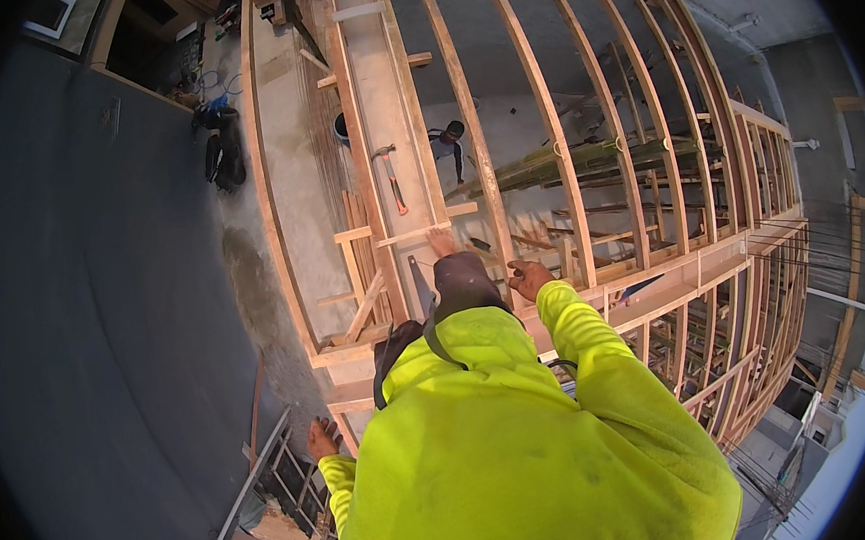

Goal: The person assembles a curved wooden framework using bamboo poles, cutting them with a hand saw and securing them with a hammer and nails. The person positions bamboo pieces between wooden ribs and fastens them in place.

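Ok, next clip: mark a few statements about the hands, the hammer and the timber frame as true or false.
1. A hammer lies on a wooden plank ahead of the person. True.
2. The right hand grips the hammer. False: it is at a timber beam, apart from the hammer.
3. The left hand is low at the left, near a wooden frame edge. True.
4. Another person shows below, through the joists. True.
5. The sleeves are dark blue. False: they are bright yellow.
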Demonstrator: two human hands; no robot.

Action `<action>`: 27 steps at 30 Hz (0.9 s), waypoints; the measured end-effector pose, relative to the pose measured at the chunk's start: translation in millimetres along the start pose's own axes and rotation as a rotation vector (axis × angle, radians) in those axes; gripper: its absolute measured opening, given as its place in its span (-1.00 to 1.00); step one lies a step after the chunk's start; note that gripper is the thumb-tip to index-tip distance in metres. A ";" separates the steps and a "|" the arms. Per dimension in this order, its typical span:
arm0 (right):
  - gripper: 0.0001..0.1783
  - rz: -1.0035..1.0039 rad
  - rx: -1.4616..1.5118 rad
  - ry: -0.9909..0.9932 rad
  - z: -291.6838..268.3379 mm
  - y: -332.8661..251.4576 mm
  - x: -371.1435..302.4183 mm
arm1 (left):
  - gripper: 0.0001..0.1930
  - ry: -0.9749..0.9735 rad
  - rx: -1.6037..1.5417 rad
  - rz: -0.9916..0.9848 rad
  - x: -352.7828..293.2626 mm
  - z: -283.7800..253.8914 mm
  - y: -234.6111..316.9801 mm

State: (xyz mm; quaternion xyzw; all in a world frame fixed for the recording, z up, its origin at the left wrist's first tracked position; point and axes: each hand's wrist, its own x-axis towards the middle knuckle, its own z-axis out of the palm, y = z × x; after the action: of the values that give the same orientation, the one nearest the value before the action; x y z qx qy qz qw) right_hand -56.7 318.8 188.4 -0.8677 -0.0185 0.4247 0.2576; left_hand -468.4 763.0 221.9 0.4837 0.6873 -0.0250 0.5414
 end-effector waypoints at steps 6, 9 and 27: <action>-0.38 -0.121 -0.113 -0.023 -5.6 -27.2 16.2 | -0.40 0.066 -0.100 -0.048 -2.1 -6.2 -40.1; -0.36 -0.122 -0.097 -0.051 -8.0 -41.4 25.2 | -0.41 0.116 -0.160 -0.082 -18.0 -1.1 -49.4; -0.36 -0.317 -0.235 -0.108 -17.3 -126.1 65.3 | -0.48 0.280 -0.357 -0.177 -45.7 24.7 -118.0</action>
State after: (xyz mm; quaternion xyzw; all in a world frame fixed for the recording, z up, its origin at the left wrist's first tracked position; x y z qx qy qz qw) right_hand 21.5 436.9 208.0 -0.8539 -0.2179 0.4199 0.2169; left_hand -534.8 657.5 189.1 0.3171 0.7887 0.1169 0.5135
